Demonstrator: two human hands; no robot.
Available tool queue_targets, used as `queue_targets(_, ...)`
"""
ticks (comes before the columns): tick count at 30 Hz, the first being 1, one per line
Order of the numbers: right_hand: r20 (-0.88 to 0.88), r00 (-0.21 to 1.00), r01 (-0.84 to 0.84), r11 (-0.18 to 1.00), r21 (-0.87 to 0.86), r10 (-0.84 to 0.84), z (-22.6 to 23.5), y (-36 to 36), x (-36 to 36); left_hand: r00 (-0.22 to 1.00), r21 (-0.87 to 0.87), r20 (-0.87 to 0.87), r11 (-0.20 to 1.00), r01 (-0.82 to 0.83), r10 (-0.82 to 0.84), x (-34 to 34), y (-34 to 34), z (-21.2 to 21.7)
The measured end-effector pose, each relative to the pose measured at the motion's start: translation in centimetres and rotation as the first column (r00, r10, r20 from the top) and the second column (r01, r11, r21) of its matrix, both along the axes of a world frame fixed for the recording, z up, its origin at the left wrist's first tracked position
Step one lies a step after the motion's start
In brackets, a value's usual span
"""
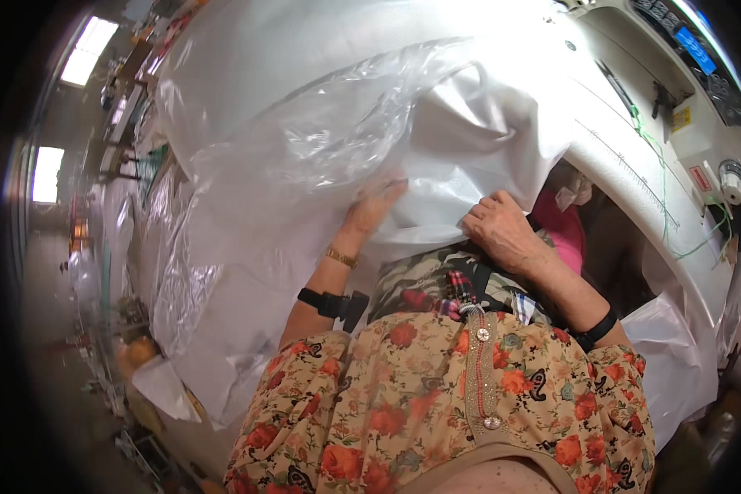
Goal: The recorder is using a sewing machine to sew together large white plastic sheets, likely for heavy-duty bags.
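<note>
A large glossy white plastic sheet [445,189] drapes off the table and over my lap, creased between my hands. My right hand [502,230] is closed, its curled fingers gripping the sheet near its lower edge. To its left, my left hand [376,204] reaches in against the sheet. It is blurred, and I cannot make out whether its fingers pinch the material. Thinner, clear crinkled film [305,148] spreads to the left and beyond that hand.
A sewing machine [700,148] with a control panel stands at the right. A ruler scale [626,169] runs along the white table edge. Green thread [663,181] trails there, near a pen-like tool [619,86]. More plastic sheeting [181,280] hangs at the left.
</note>
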State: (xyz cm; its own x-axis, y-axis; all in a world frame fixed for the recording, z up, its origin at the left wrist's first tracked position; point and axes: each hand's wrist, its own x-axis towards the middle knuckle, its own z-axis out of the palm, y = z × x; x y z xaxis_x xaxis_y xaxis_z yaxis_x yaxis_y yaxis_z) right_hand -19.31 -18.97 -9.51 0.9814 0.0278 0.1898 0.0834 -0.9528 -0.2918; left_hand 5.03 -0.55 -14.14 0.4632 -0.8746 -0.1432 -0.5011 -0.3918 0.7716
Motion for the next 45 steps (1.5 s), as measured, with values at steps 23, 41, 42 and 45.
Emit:
queue_targets(23, 0.236, 0.944, 0.226, 0.973, 0.045, -0.230, 2.2, -4.8, -6.2, 0.958, 0.124, 0.286, 0.992, -0.030, -0.007, -9.0, 10.2, 1.7)
queue_targets(41, -0.105, 0.994, 0.010, 0.988, 0.155, 0.006, 7.3, 1.7, -1.4, 0.890, -0.361, 0.343, 0.917, -0.170, 0.300, -9.3, 9.9, 8.0)
queue_targets(42, -0.019, 0.998, -0.061, 0.982, 0.179, 0.066, 7.4, 2.6, -0.4, 0.885, -0.372, 0.401, 0.925, -0.080, 0.238, -9.4, 9.4, 9.3)
queue_targets(45, 0.088, 0.990, -0.118, 0.990, 0.074, 0.112, 7.4, 4.2, 2.4, 0.802, -0.393, 0.581, 0.911, 0.127, 0.138, -9.3, 9.0, 12.3)
